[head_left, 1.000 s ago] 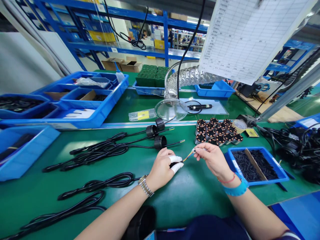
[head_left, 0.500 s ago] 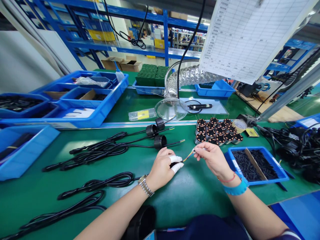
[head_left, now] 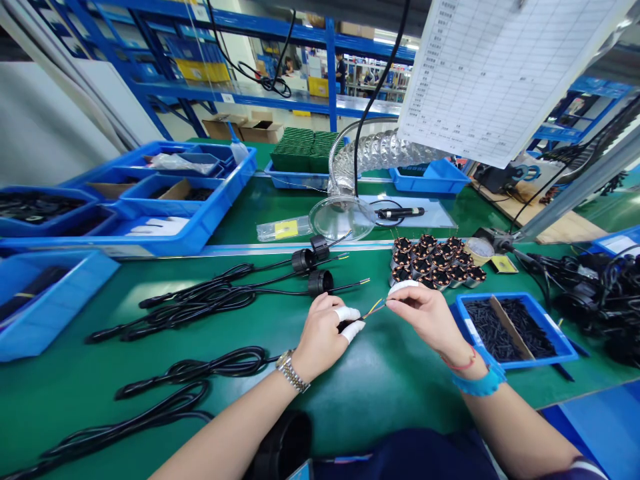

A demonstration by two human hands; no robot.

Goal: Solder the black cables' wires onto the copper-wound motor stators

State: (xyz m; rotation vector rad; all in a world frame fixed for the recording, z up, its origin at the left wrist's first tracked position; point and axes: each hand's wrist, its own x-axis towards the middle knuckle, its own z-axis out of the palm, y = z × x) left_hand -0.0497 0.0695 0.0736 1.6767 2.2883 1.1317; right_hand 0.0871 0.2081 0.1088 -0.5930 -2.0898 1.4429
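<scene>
Head view, left to right: blue bins [head_left: 150,200] at far left with dark parts, contents hard to read. Black cables [head_left: 200,297] lie on the green tabletop [head_left: 390,380], three with round black caps [head_left: 320,283] already threaded on and bare wire ends poking out, so those look prepped; two more coiled cables [head_left: 190,373] nearer the body look untouched. Left hand [head_left: 323,333], white finger cots on thumb and forefinger, pinches the cable end [head_left: 345,326]; its cap, if any, is hidden in the palm. Right hand [head_left: 425,317] pinches the coloured wire tips [head_left: 375,308] fanning out between both hands, just above the tabletop. Copper-wound parts [head_left: 435,260] sit behind, blue tray [head_left: 515,330] of small black pieces at right. Wire colours and count too small to tell.
</scene>
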